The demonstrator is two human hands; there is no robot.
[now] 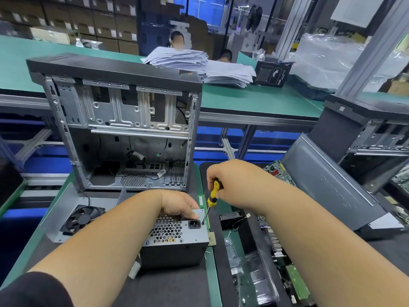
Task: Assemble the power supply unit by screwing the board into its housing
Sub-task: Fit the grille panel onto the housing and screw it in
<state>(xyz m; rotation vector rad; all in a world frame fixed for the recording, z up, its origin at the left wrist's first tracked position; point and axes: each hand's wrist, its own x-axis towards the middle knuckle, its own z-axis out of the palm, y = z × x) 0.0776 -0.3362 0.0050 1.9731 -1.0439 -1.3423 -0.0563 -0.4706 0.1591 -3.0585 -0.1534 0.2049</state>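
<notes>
Power supply unit (pixel 174 238) sits on the dark bench mat (pixel 172 284), right in front of the open PC case (pixel 124 129). Left hand (pixel 177 206) is clamped over its top edge, fingers curled around the housing. Right hand (pixel 232 180) has its fingers wrapped round a yellow and black screwdriver (pixel 212 199), tip down at the corner screw (pixel 203 223) just beside the power socket (pixel 194 224). A loose fan (pixel 83 218) lies to the left.

Case: an open computer case (pixel 124 129) is standing upright at the far edge of your bench.
Fan: a black fan (pixel 83 218) is lying near your bench's left edge.
Papers: paper stacks (pixel 199 65) are sitting on the far green table (pixel 254 98).
</notes>
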